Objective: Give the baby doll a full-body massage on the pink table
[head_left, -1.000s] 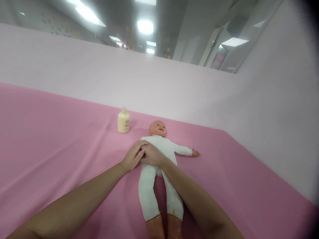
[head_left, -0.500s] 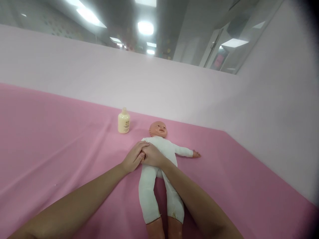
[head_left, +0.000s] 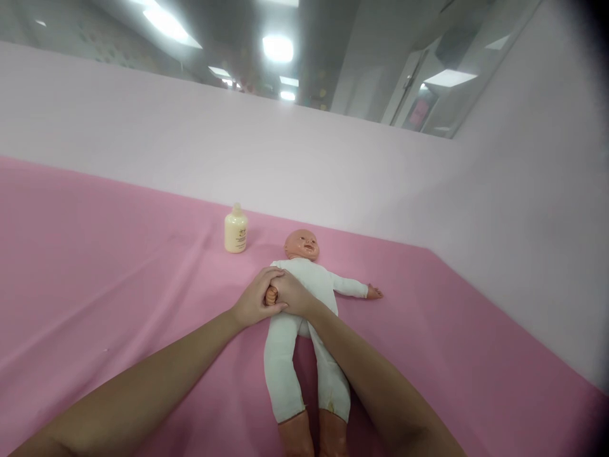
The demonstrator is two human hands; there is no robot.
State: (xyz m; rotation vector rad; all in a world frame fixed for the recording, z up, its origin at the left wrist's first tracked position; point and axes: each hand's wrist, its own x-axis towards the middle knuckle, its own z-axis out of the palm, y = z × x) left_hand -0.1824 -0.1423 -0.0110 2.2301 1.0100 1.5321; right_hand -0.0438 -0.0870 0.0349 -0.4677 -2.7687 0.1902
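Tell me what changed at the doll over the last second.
Little: the left hand and right hand shifted their fingers, and the doll's small hand now shows between them, gripped. The doll stays flat on the pink cloth; the bottle has not moved.

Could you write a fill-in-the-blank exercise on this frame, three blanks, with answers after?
1. Both hands, the left hand and the right hand, close around the doll's ____ hand.
2. The doll lies on its ____ on the pink cloth.
3. The cream bottle stands upright beside the doll's ____.

Missing words: right; back; head
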